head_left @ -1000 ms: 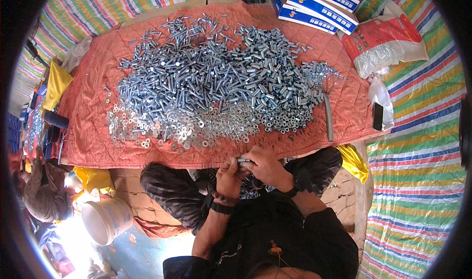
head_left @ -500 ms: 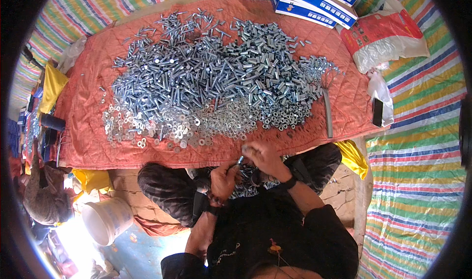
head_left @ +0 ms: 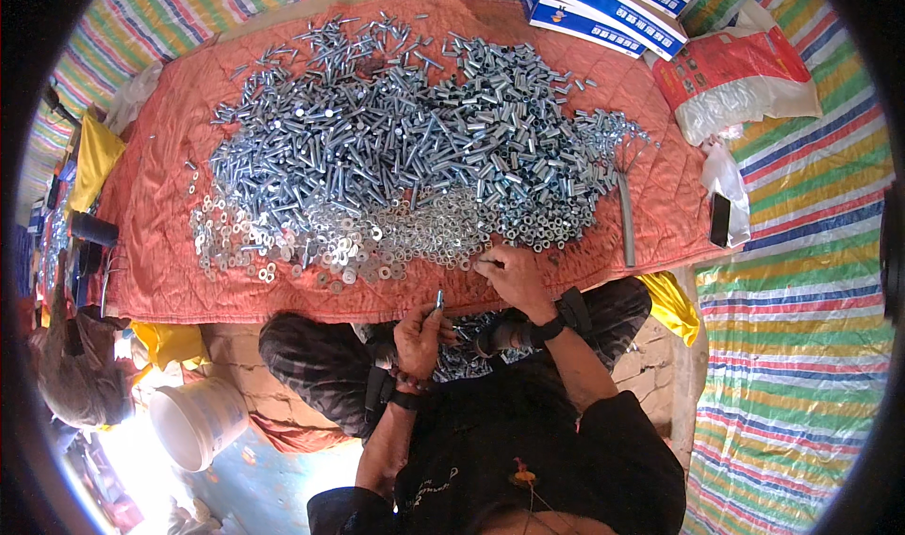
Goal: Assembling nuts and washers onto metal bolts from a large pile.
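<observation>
Upright between the fingertips of my left hand [head_left: 417, 343] stands a small silvery bolt [head_left: 439, 298], just off the table's front edge. My right hand [head_left: 512, 279] is over the table's front part, at the near rim of the spring washers [head_left: 429, 233]. Its fingers are pinched together, and what is in them is too small to make out. Left of the spring washers lie flat washers [head_left: 344, 252]. Hex nuts [head_left: 539, 233] spread just beyond my right hand. Behind these rises a big heap of bolts [head_left: 330, 144], with metal sleeves [head_left: 509, 111] on its right side.
A red quilted cloth [head_left: 156, 243] covers the table. A grey-handled tool [head_left: 627, 219] and a phone [head_left: 720, 219] lie at the right. Blue-white boxes [head_left: 613, 12] and a plastic sack [head_left: 740, 78] stand behind. At lower left are a white bucket [head_left: 193, 427] and another person's arm [head_left: 61, 346].
My right hand has left my left hand and reached forward and right to the washers. The left hand has shifted slightly left and down, with the bolt still in it.
</observation>
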Action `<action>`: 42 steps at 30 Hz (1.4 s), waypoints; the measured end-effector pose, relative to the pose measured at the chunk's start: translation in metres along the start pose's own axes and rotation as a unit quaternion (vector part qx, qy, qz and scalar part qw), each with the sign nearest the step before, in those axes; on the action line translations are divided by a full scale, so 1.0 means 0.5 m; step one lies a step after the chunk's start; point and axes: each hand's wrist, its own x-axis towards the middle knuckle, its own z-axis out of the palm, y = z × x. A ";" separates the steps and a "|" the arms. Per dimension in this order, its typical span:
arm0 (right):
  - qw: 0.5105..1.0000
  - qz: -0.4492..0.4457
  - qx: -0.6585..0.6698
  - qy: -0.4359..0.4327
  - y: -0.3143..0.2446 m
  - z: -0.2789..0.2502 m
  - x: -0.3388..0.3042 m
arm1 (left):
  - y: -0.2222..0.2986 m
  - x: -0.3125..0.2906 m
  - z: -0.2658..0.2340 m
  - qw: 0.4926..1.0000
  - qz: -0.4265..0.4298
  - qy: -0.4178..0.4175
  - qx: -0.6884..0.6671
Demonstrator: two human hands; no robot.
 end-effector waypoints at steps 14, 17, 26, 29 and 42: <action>0.995 -0.018 -0.091 -0.030 -0.022 0.018 0.006 | 0.017 0.006 0.004 0.984 0.105 0.019 0.141; 0.995 -0.031 -0.089 -0.025 -0.028 0.020 0.007 | 0.025 0.010 0.007 0.979 0.115 0.034 0.166; 0.926 0.188 0.296 -0.136 -0.061 -0.019 0.005 | 0.044 0.023 0.022 0.948 0.198 0.056 0.241; 0.855 0.269 0.392 -0.205 -0.089 -0.026 0.004 | 0.050 0.021 0.023 0.932 0.223 0.058 0.281; 0.809 0.293 0.484 -0.159 -0.092 0.017 -0.025 | 0.052 0.020 0.027 0.909 0.281 0.052 0.302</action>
